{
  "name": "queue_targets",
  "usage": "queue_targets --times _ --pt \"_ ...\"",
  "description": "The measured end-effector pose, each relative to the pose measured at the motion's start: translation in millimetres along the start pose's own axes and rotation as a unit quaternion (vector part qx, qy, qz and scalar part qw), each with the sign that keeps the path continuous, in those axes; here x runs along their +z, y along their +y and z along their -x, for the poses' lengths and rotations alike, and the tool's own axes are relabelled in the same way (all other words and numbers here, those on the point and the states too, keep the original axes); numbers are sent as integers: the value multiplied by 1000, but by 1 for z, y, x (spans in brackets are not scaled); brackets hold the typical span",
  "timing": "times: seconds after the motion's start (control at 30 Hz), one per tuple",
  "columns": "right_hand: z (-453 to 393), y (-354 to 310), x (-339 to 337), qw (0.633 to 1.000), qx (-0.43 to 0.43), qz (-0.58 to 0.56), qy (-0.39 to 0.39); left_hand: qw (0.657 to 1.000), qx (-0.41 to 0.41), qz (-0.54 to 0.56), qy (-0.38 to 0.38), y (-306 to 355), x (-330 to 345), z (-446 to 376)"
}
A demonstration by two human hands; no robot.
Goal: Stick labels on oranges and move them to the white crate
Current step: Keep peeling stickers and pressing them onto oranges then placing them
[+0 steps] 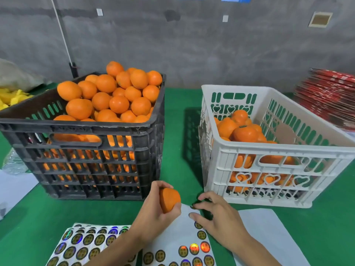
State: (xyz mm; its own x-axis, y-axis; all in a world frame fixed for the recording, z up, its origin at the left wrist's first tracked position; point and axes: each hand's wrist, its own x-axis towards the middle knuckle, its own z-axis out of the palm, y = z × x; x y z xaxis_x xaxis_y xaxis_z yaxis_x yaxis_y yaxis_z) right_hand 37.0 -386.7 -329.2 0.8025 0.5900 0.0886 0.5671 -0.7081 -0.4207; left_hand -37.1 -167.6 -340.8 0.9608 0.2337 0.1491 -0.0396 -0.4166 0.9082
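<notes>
My left hand (pixel 153 212) grips an orange (pixel 169 199) just above the table's near edge. My right hand (pixel 217 217) is beside it, its thumb and forefinger pinching a round label (pixel 193 206) at the top of a partly used sticker sheet (pixel 172 239). A fuller sheet of shiny round labels (pixel 84 244) lies to the left of it. The black crate (pixel 86 150) at the left is heaped with oranges. At the right stands the white crate (pixel 269 169), partly filled with oranges.
A green cloth (pixel 176 131) covers the table. Bare white backing sheets (pixel 269 233) lie at the near right and near left. A stack of red flattened cartons (pixel 330 96) sits at the far right, yellow pieces (pixel 13 98) at the far left.
</notes>
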Motion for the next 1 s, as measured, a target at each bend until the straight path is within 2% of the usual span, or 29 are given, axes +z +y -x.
queue_targets --times 0.23,0.4,0.6,0.7,0.77,0.87,0.93,1.0 --pt "-3 -15 4 993 66 -82 47 1000 11 -14 -15 1 -1 0" --pt "-5 -23 3 974 126 -185 32 998 37 -42 -41 4 -2 1" --pt "-7 -19 3 960 137 -242 28 992 57 -90 -65 4 -2 4" --pt "-5 -19 3 944 146 -286 75 993 44 -90 -67 5 -2 6" --pt "-2 -22 2 930 136 -308 145 996 34 -55 -66 7 -3 6" --pt "2 -39 -3 934 50 -253 246 996 21 63 -55 20 -3 6" --pt "2 -55 -11 933 -17 -203 296 982 2 184 -33 37 -2 2" --pt "-1 -72 -21 926 -65 -185 324 967 -6 254 -25 54 -2 -4"
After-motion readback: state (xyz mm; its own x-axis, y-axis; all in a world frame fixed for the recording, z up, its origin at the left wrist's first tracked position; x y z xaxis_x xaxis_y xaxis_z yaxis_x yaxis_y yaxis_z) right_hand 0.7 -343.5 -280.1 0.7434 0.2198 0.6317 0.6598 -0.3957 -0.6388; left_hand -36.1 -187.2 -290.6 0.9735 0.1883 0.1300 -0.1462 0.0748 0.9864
